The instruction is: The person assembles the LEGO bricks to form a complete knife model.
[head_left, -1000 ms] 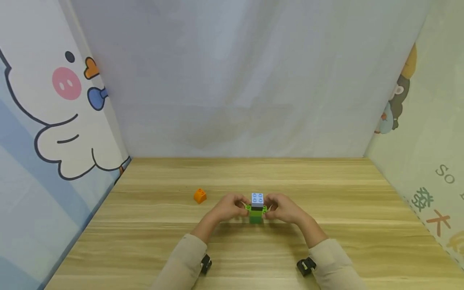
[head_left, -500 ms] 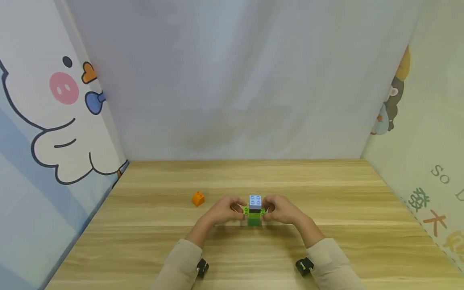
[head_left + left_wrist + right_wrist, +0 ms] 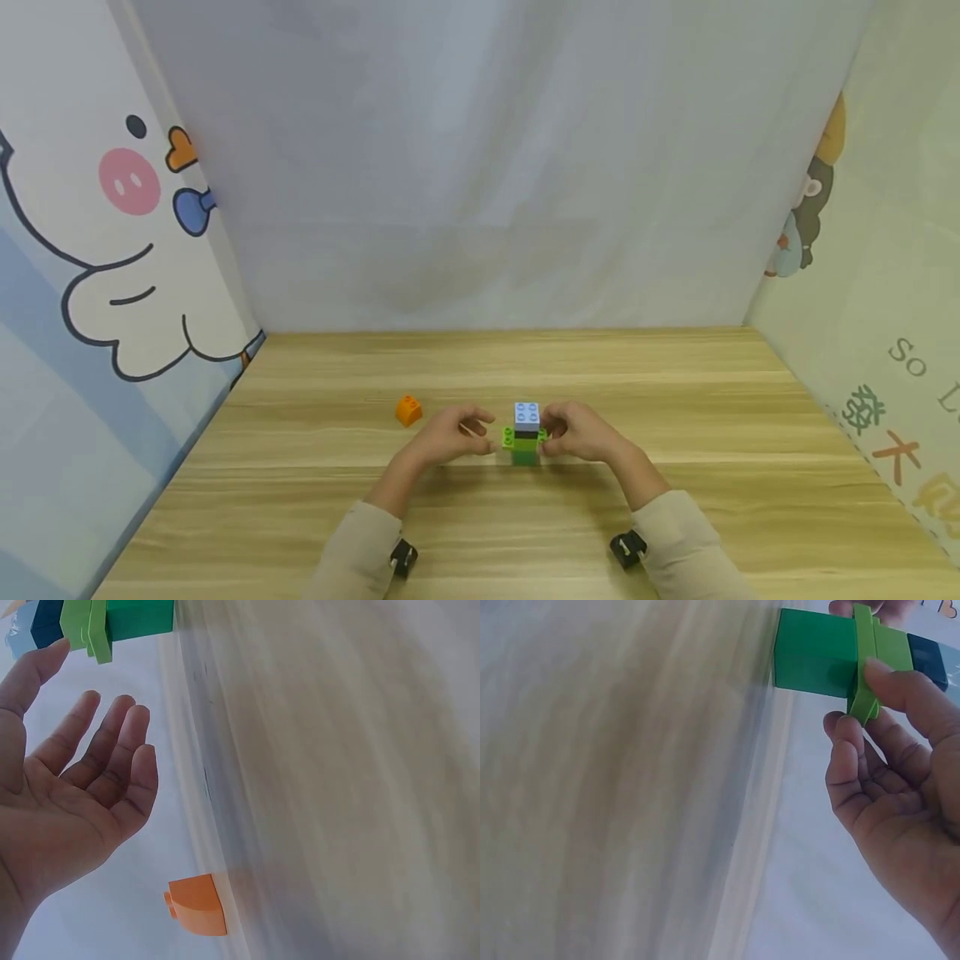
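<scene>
A small tower of toy building bricks (image 3: 527, 446) stands upright on the table. Its base is a dark green brick (image 3: 816, 652), with a lime green plate (image 3: 865, 667) jutting out to both sides above it. Higher up come a lime green brick, a dark brick (image 3: 927, 660) and a light blue brick (image 3: 527, 415) on top. My right hand (image 3: 585, 433) pinches the plate's right end between thumb and fingers. My left hand (image 3: 448, 435) is beside the tower with fingers loosely spread, apart from it and holding nothing.
An orange brick with a curved side (image 3: 408, 411) lies on the wood-grain table (image 3: 337, 500), behind and left of the left hand. A pale curtain (image 3: 487, 167) closes off the back, and printed panels flank the table.
My left hand has let go of the plate's left end and drawn away to the left. The right hand stays at the tower, which still stands upright.
</scene>
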Motion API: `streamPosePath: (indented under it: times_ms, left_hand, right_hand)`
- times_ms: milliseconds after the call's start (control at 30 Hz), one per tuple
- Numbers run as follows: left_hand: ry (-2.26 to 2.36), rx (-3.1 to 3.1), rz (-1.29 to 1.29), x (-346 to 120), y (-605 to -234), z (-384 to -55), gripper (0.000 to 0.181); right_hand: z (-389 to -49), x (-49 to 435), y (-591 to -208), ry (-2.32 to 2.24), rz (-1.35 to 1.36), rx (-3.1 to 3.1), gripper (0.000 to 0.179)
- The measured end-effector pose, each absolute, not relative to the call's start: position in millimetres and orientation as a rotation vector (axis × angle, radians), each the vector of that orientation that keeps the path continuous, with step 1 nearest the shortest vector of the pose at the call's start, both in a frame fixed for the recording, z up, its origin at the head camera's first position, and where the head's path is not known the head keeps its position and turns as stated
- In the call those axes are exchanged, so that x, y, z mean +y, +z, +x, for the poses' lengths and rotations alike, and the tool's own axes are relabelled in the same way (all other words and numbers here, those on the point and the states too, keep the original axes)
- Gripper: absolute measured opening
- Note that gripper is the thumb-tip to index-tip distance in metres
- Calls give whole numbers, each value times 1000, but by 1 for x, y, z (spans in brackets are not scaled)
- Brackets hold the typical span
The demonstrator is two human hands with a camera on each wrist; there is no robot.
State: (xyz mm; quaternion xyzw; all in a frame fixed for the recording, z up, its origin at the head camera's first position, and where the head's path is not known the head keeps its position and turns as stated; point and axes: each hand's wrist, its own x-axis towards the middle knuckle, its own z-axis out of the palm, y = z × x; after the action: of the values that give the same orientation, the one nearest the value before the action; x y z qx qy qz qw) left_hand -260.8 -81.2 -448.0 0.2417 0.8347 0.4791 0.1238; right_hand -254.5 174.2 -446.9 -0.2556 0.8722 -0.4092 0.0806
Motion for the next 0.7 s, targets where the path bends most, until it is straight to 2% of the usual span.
streamPosePath:
  times_ms: [700]
  left_hand:
    - [1423,2553,529,-111,-447,-258,45]
  right_hand:
    - [-253,177,-445,-1234,-756,2601,27]
